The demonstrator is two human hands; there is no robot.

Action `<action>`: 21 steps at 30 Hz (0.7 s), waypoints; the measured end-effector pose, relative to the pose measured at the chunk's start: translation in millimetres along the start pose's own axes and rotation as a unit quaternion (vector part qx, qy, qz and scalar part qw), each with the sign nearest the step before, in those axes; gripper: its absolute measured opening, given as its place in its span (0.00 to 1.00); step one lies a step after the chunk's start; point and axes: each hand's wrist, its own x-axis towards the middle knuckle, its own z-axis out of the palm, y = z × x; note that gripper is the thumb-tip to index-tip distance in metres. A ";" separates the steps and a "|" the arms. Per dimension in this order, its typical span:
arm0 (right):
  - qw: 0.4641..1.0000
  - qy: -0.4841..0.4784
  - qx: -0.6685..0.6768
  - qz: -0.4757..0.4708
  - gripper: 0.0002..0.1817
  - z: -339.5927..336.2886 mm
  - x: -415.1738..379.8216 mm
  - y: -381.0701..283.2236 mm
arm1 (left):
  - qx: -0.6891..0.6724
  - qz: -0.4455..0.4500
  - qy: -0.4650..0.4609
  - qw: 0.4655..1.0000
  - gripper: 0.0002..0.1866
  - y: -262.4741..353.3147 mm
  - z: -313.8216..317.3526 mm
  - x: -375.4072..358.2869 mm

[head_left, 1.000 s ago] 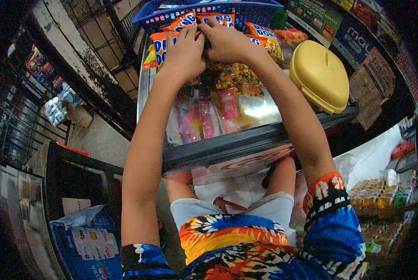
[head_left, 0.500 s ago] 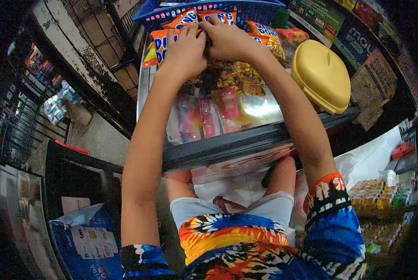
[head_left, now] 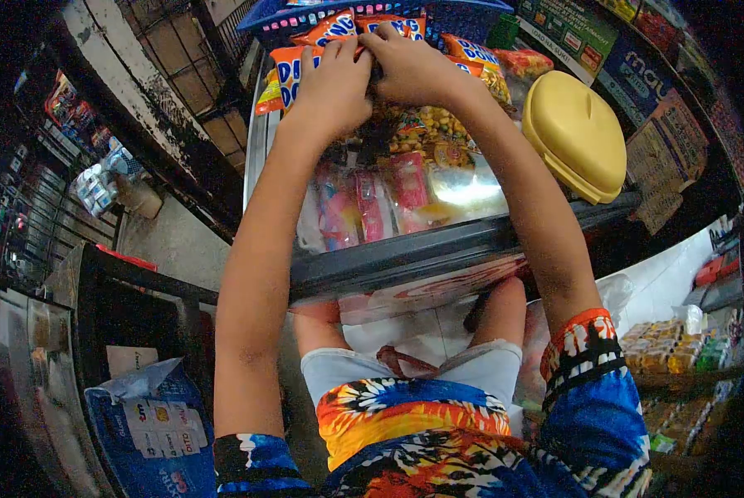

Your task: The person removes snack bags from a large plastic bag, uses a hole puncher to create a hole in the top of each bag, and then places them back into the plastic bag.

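Note:
Both my hands reach over the glass-topped counter, side by side with their fingertips almost meeting. My left hand [head_left: 336, 87] curls its fingers over an orange snack pack [head_left: 286, 73] with blue lettering. Close beside it, my right hand [head_left: 412, 68] is bent down over the same group of packs, its fingers curled in. The palms and whatever lies beneath them are hidden from me. Further snack packs [head_left: 398, 27] stand behind my fingertips, and another orange snack pack [head_left: 474, 53] lies right of my right hand.
A blue plastic basket [head_left: 264, 26] sits behind the packs. A yellow lidded container [head_left: 575, 133] stands on the right. Pink packets [head_left: 373, 206] show under the glass, behind the counter's dark front edge [head_left: 405, 253]. Packed goods [head_left: 666, 344] fill the lower right.
My view has shifted very slightly. Both hands stay over the snack packs, with only small finger movement.

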 end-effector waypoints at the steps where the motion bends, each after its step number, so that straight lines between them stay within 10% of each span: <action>1: 1.000 -0.001 0.000 -0.001 0.32 0.1 0.2 -0.1 | 0.001 0.000 -0.001 1.000 0.32 -0.2 0.1 0.3; 21: 1.000 0.010 0.008 -0.025 0.32 -1.1 -1.4 -1.0 | -0.008 -0.012 -0.028 1.000 0.33 1.1 -4.3 -0.8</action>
